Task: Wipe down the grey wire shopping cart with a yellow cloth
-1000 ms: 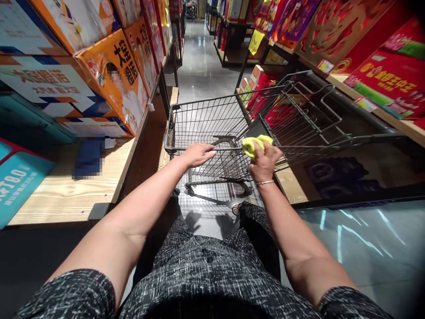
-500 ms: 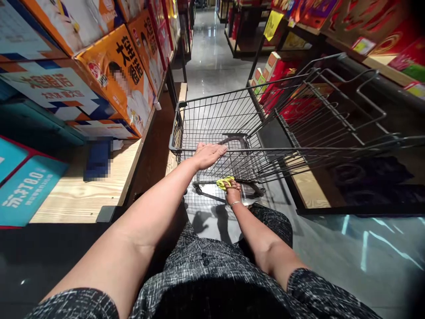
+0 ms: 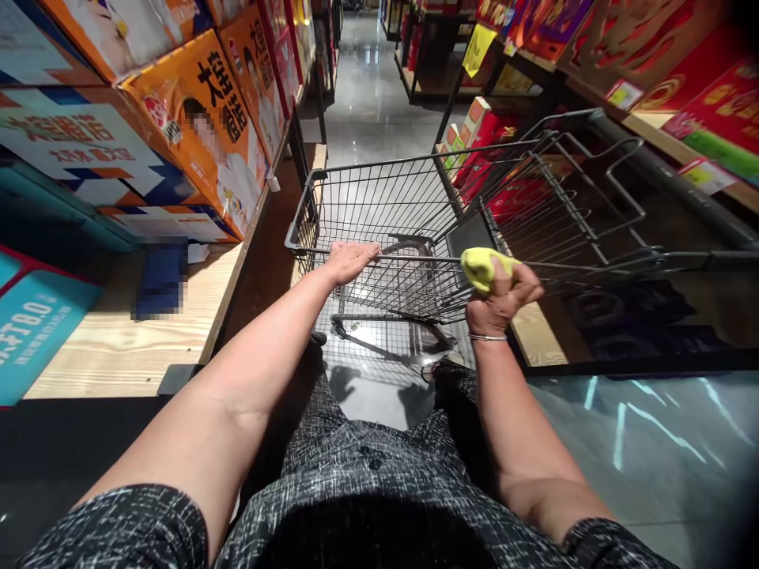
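A grey wire shopping cart stands sideways in front of me. My left hand is on the near top rail of its basket, fingers curled over the wire. Further right along the same rail, my right hand is closed on a bunched yellow cloth. The cloth lies against the rail and covers a short length of it. The cart's lower frame shows beneath the basket, close to my legs.
Orange printed cartons are stacked on the left wooden shelf, with a blurred dark blue item near its edge. Red gift boxes fill the right shelf. A shiny floor aisle runs ahead between the shelves.
My right hand has risen with the yellow cloth from the cart's lower frame to the basket's top rail, shifting right. My left hand has moved slightly left, its fingers now curled over the rail.
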Demonstrator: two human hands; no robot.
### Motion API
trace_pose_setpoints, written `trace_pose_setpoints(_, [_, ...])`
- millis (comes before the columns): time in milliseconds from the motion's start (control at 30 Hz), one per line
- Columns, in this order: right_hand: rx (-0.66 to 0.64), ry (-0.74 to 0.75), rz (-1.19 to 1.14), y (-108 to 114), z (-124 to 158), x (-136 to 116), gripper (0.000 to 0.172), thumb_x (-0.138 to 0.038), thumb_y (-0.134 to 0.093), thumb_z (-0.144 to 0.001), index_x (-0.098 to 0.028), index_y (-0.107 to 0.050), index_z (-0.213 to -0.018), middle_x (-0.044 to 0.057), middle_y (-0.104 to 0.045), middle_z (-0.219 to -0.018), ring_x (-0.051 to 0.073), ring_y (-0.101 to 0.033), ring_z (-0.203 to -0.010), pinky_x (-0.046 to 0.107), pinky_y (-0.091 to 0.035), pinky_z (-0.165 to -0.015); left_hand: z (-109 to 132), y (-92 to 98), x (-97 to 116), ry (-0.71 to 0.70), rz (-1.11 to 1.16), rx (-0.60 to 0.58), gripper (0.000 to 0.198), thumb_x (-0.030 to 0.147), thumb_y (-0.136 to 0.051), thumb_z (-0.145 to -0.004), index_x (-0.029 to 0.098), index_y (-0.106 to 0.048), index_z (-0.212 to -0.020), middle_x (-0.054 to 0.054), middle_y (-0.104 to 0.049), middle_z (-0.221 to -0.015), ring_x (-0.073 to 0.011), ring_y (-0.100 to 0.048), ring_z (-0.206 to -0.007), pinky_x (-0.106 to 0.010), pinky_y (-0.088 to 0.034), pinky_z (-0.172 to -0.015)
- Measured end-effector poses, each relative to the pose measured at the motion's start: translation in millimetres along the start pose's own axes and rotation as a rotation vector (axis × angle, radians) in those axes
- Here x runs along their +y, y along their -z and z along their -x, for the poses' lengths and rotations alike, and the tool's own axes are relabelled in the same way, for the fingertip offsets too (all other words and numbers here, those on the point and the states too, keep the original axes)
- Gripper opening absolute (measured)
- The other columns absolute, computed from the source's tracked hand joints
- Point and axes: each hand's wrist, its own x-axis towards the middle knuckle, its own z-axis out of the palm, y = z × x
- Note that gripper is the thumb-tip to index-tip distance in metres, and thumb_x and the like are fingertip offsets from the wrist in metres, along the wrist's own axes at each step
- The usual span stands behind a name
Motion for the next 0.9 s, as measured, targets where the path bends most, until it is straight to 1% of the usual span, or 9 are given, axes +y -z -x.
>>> trace_pose_setpoints(67, [-0.137,-0.007,0.038,-14,19,-16,0.065,-0.008,-0.054,-0.072,-0.028,-0.062,-0.134,0.011,-0.039,-0.134,0.032,-0.033,-0.120,0.052,-0.037,-0.104,-2,0.2,-5,0.008,-0.011,0.011,0.068,0.055,-0.012,-0.108,0.029,-0.073,-0.120,-0.002,-0.072,-0.125,-0.0296,-0.053,-0.126,-0.054,-0.024,-0.113])
trace_pose_setpoints(200, [-0.587,-0.044,0.103,-48,66,-55,0.061,-0.004,-0.052,-0.072,-0.027,-0.071,-0.124,0.012,-0.049,-0.131,0.030,-0.038,-0.112,0.043,-0.039,-0.101,-6,-0.4,-15,0.004,-0.012,0.041,0.057,0.058,-0.024,-0.107,0.030,-0.074,-0.110,-0.003,-0.072,-0.114,-0.0298,-0.054,-0.122,-0.054,-0.025,-0.113])
trace_pose_setpoints(300, [-0.686,-0.054,0.122,-55,70,-65,0.061,-0.004,-0.052,-0.074,-0.029,-0.072,-0.125,0.011,-0.054,-0.131,0.030,-0.039,-0.112,0.040,-0.039,-0.098,-11,0.0,-22,0.031,-0.010,0.087,0.043,0.052,-0.040,-0.105,0.027,-0.074,-0.098,-0.002,-0.073,-0.102,-0.0287,-0.056,-0.118,-0.053,-0.025,-0.113])
trace_pose_setpoints(400, [-0.590,0.057,0.081,-38,46,-53,0.055,-0.005,-0.053,-0.075,-0.029,-0.075,-0.119,0.009,-0.059,-0.124,0.027,-0.042,-0.107,0.039,-0.040,-0.095,-17,1.3,-32,0.066,0.012,0.133,0.040,0.049,-0.045,-0.103,0.026,-0.075,-0.093,-0.001,-0.075,-0.097,-0.0287,-0.056,-0.117,-0.053,-0.024,-0.113])
trace_pose_setpoints(500, [-0.293,0.147,0.064,4,7,-21,0.052,-0.008,-0.055,-0.074,-0.027,-0.074,-0.120,0.009,-0.059,-0.122,0.027,-0.043,-0.108,0.044,-0.038,-0.097,-20,2.3,-41,0.073,0.045,0.165,0.038,0.051,-0.048,-0.101,0.027,-0.077,-0.095,-0.001,-0.076,-0.102,-0.0292,-0.054,-0.119,-0.052,-0.023,-0.114])
trace_pose_setpoints(600, [-0.012,0.109,0.160,55,-33,17,0.053,-0.011,-0.056,-0.074,-0.026,-0.071,-0.123,0.011,-0.056,-0.123,0.030,-0.040,-0.115,0.049,-0.036,-0.098,-21,1.8,-47,0.075,0.058,0.186,0.036,0.051,-0.050,-0.100,0.028,-0.078,-0.097,-0.001,-0.076,-0.104,-0.0295,-0.053,-0.119,-0.052,-0.022,-0.114])
trace_pose_setpoints(667, [0.096,0.052,0.255,82,-54,37,0.053,-0.013,-0.056,-0.074,-0.025,-0.071,-0.124,0.014,-0.054,-0.124,0.031,-0.039,-0.116,0.050,-0.036,-0.098,-21,0.4,-47,0.070,0.047,0.186,0.037,0.051,-0.049,-0.100,0.028,-0.078,-0.095,-0.001,-0.075,-0.102,-0.0292,-0.053,-0.118,-0.052,-0.022,-0.114])
trace_pose_setpoints(767, [0.049,-0.039,0.351,93,-67,44,0.056,-0.013,-0.055,-0.072,-0.025,-0.070,-0.125,0.015,-0.053,-0.129,0.032,-0.040,-0.114,0.049,-0.037,-0.095,-20,-2.7,-43,0.047,0.023,0.183,0.039,0.050,-0.046,-0.102,0.028,-0.078,-0.095,-0.001,-0.074,-0.100,-0.0283,-0.053,-0.115,-0.051,-0.022,-0.113])
trace_pose_setpoints(900, [-0.116,-0.112,0.329,57,-58,4,0.061,-0.013,-0.055,-0.070,-0.022,-0.066,-0.130,0.016,-0.051,-0.132,0.032,-0.039,-0.110,0.049,-0.040,-0.091,-14,-6.6,-33,0.058,0.004,0.188,0.037,0.048,-0.044,-0.104,0.029,-0.076,-0.103,-0.002,-0.074,-0.107,-0.0289,-0.051,-0.118,-0.051,-0.023,-0.112])
